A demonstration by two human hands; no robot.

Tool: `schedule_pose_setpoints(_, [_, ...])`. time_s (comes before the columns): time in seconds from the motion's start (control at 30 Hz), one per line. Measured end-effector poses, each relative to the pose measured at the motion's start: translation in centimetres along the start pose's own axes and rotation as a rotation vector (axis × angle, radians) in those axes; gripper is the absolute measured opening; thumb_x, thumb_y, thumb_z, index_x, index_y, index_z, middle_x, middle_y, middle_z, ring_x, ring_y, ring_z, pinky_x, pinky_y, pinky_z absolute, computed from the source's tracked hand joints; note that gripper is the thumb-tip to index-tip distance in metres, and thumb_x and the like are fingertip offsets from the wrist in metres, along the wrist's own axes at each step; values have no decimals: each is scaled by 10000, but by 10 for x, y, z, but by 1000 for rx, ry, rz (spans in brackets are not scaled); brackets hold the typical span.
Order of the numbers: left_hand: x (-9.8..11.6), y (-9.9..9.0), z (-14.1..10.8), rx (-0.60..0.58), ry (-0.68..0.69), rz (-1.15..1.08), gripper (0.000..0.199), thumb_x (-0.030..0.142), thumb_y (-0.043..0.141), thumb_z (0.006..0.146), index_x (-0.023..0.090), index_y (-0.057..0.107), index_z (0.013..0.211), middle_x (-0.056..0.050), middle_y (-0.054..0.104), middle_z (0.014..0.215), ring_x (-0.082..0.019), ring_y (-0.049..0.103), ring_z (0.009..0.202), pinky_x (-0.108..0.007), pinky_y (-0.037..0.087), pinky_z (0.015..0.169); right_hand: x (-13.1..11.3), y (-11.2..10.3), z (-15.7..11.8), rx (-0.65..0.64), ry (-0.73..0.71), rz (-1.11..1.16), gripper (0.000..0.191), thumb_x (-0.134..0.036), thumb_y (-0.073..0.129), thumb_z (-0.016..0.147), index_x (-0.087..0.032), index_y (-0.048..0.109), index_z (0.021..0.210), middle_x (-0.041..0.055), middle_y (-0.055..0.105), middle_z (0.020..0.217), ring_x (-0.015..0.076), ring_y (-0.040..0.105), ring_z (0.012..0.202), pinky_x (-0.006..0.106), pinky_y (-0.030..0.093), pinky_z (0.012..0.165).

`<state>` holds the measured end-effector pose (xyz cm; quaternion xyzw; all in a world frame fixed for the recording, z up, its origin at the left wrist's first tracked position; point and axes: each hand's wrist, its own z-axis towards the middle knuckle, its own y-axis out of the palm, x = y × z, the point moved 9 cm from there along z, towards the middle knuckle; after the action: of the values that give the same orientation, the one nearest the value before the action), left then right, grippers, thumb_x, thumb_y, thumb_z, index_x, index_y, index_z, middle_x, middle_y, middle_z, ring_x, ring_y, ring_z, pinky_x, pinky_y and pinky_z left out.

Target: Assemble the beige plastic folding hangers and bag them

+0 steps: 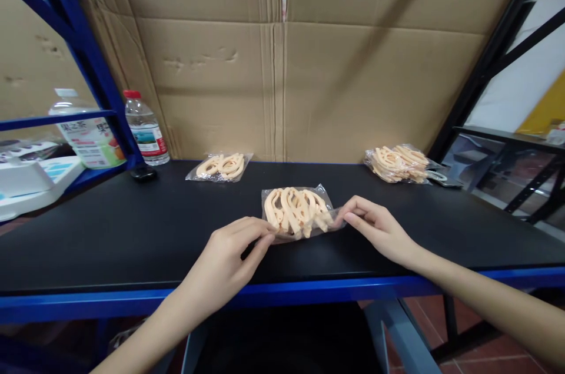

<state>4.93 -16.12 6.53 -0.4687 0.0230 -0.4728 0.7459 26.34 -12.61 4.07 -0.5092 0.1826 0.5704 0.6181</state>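
Observation:
A clear plastic bag (pixel 296 212) with several cream-coloured looped pieces lies on the black tabletop, in front of me. My left hand (pixel 236 250) pinches the bag's near left corner between thumb and fingers. At the bag's right end, my right hand (pixel 375 225) has its fingertips closed on the plastic edge. The pieces sit side by side inside, between the two hands. Another bag of similar pieces (pixel 222 167) lies farther back to the left. A fuller pile of bagged pieces (pixel 397 163) rests at the back right.
Cardboard panels (pixel 212 68) stand along the table's back edge. At the back left are a red-capped bottle (pixel 148 135), a larger bottle (pixel 92 138) and a small black object (pixel 143 173). A phone-like item (pixel 446 181) lies beside the right pile. A blue rim (pixel 318 290) runs along the front.

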Motion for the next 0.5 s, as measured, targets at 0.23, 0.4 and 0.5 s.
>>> schedule_pose_setpoints(0.23, [-22,6,-1,18,-245,-184,107,218,427,917,221,423,1025,68,608,625,-122,613,594,-201,460,609,12,0,-7,168,117,121,214,-299,563,876,-241,403,1005,-71,545,594,127,505,567,234,369,552])
schedule_pose_setpoints(0.4, [-26,16,0,-21,-254,4,101,225,356,923,220,420,1001,79,510,577,-115,473,463,-202,361,498,12,5,-10,92,100,-9,92,-295,518,890,-208,546,893,-30,549,643,130,516,614,249,391,599])
schedule_pose_setpoints(0.5, [-24,23,-1,-83,-207,111,202,245,318,944,209,499,862,41,530,633,-118,506,525,-215,380,534,15,5,-13,69,132,-97,191,-305,497,899,-191,649,912,7,607,697,152,562,666,274,427,654])
